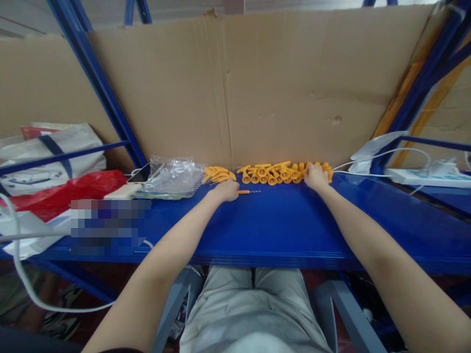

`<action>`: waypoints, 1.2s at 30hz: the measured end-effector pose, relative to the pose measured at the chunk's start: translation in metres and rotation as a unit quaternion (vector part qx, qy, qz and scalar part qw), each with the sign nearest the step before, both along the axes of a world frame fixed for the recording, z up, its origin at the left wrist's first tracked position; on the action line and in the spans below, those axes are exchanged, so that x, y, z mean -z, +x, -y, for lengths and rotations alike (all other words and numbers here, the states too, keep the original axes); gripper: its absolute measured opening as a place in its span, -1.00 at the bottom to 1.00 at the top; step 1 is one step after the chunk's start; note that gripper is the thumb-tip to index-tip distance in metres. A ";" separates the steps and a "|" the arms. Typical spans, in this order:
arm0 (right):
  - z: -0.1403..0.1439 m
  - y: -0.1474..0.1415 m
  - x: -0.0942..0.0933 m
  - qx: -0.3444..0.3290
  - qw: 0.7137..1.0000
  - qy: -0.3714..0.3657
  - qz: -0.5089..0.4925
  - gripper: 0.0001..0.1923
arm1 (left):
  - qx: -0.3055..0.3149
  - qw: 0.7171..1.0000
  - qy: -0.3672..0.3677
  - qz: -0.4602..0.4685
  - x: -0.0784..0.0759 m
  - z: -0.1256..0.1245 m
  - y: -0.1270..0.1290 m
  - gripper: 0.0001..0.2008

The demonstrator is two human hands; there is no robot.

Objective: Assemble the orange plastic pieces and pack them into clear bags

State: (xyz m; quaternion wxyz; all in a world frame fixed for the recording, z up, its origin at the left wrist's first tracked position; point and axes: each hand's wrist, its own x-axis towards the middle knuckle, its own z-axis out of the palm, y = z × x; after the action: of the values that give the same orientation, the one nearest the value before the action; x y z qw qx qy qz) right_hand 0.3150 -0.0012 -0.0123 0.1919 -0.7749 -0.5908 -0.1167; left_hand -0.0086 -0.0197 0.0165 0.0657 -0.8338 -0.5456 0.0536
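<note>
My left hand [228, 190] is closed at the middle of the blue shelf, its fingers pinched at the near end of a short orange ridged piece [243, 192]. A thin metal coil [255, 191] sticks out of that piece to the right. Just behind this hand lies a pile of curved orange parts [219, 174], with small metal coils along its left side. To the right, yellow-orange funnel-shaped parts [272, 180] are heaped in a row, several with round mouths facing me. At the row's right end, my right hand [315, 177] is closed among them; what its fingertips grip is hidden.
Clear plastic bags [174, 176], a phone [142, 174] and a red plastic bag [81, 191] lie on the left. A white power strip [430, 176] with cables sits at the right. Cardboard [275, 88] walls the back between blue posts.
</note>
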 end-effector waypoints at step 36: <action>0.028 -0.050 -0.043 -0.196 0.973 0.040 0.117 -0.65 | 0.029 0.962 0.149 0.227 0.002 0.002 0.008 -0.66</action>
State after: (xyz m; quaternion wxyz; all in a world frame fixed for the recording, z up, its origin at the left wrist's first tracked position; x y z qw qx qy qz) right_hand 0.2647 -0.0291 0.0303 0.1709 -0.6170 -0.7442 -0.1903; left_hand -0.0006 -0.0213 0.0142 0.0655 -0.8204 -0.5235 -0.2207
